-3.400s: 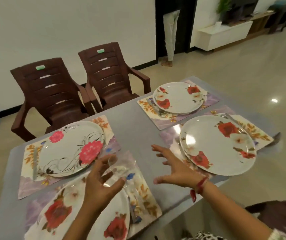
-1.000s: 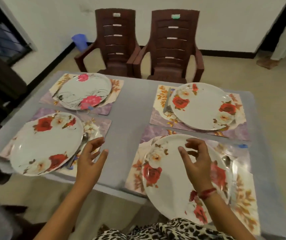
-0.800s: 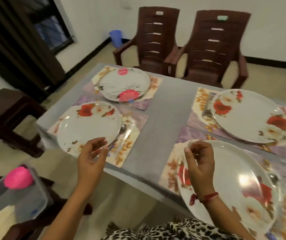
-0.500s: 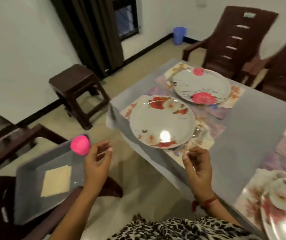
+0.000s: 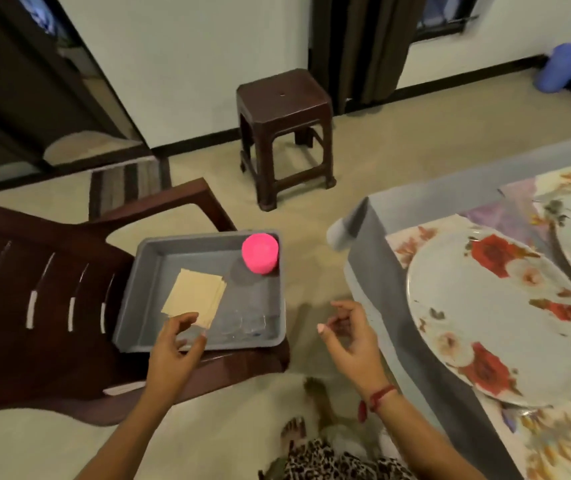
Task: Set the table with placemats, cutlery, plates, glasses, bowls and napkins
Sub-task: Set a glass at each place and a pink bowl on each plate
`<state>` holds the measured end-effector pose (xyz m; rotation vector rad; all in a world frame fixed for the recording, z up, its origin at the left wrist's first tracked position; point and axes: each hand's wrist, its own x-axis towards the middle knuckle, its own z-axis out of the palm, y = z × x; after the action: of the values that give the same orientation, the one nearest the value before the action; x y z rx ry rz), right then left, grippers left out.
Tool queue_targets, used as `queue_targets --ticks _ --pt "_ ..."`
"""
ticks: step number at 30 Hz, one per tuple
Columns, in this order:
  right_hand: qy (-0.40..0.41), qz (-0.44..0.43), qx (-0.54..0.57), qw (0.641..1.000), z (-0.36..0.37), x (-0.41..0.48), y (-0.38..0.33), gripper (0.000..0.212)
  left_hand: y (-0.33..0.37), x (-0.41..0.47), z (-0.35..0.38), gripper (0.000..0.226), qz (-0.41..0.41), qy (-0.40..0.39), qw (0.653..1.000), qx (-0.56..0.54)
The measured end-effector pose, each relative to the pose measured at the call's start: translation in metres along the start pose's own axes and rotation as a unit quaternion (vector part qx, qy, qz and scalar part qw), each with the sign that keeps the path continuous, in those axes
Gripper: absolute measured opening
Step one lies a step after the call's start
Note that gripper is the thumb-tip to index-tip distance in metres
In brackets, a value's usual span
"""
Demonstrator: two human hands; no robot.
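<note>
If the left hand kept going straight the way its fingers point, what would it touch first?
Probably the cream napkins lying in the grey tray: the left hand has its fingertips at their near corner, though its height above them is unclear.

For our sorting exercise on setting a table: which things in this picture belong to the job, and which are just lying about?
For the job: napkins, pink bowl, glasses, tray, plate, placemat.
Lying about: stool, blue bin, rug.
</note>
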<state>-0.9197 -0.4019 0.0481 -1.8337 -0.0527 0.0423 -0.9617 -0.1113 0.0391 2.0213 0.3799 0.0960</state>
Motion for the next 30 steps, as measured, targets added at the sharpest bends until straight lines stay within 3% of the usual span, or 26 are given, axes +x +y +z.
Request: queue_targets --ticks 6,10,13,18,22,26,30 --pt "-0.158 0.074 -0.065 0.983 0.055 0.052 0.075 0.048 -0.074 0.057 0.008 0.05 -0.085 -0.08 0.988 0.101" --pt "-0.212 0.105 -0.136 0.962 0.101 0.075 0.142 0.068 -0.128 0.087 0.026 0.061 -0.109 -0.144 0.971 0.153" --pt "-0.244 0.081 -0.169 0.951 0.127 0.085 0.174 0.081 -0.16 0.097 0.039 0.07 -0.118 -0.16 0.967 0.161" --pt "-0.305 0.016 -0.257 0.917 0.155 0.092 0.2 0.086 -0.196 0.1 0.054 0.084 -0.141 -0.198 0.96 0.141" --pt "-0.282 0.014 -0.278 0.918 0.168 0.099 0.205 0.076 -0.201 0.107 0.063 0.089 -0.12 -0.229 0.958 0.123" --pt "-0.258 0.029 -0.26 0.93 0.169 0.099 0.205 0.068 -0.195 0.116 0.07 0.07 -0.084 -0.203 0.967 0.125" --pt "-0.189 0.078 -0.123 0.971 0.156 0.09 0.186 0.063 -0.173 0.117 0.06 0.066 -0.092 -0.173 0.976 0.098"
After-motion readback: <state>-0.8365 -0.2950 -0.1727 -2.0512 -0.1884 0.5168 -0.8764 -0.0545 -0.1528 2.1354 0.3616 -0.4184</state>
